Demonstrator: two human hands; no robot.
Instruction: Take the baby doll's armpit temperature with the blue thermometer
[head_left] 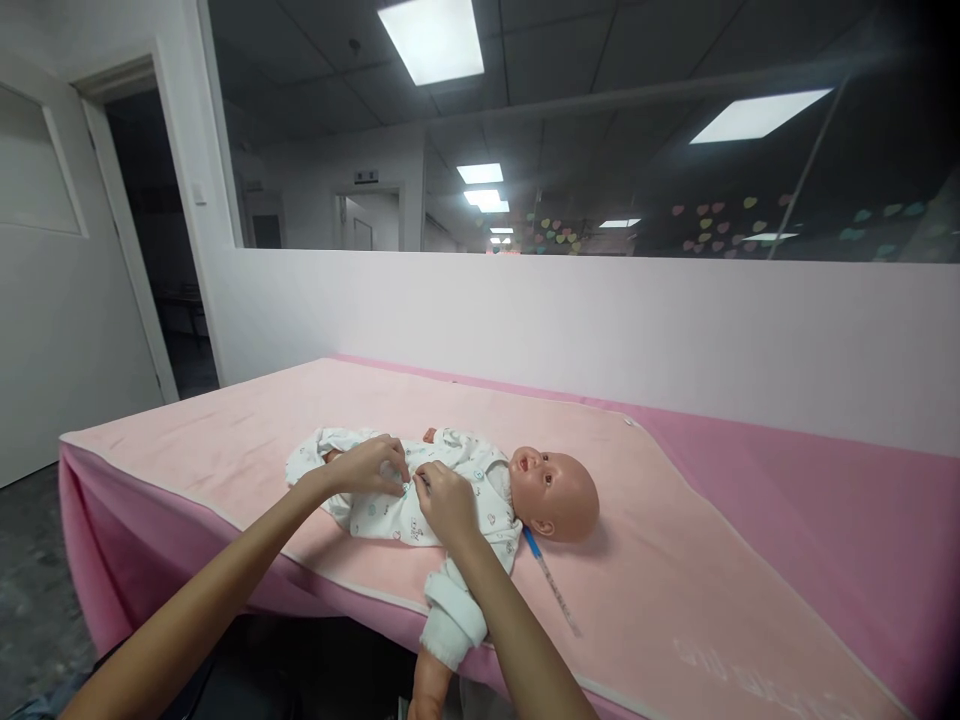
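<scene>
A baby doll [566, 495] lies on its back, head to the right. It wears a white patterned baby shirt [390, 522] with small green snaps down the front. My left hand [371, 466] is over the doll's belly, thumb and fingertips pinching the shirt's front edge by a snap. Close beside it, my right hand [446, 498] pinches the same front edge with its fingers curled in. The fingertips nearly meet; the exact bit of cloth between them is partly hidden. One doll arm [431, 685] with a white cuff hangs past the near table edge, partly behind my right forearm.
A thin clear stick with a blue end [553, 585] lies by the doll's shoulder. Beneath everything is a peach pad [675, 560] over a pink tablecloth [810, 490]. A white wall with a wide window stands behind, and a doorway [161, 230] is at the left.
</scene>
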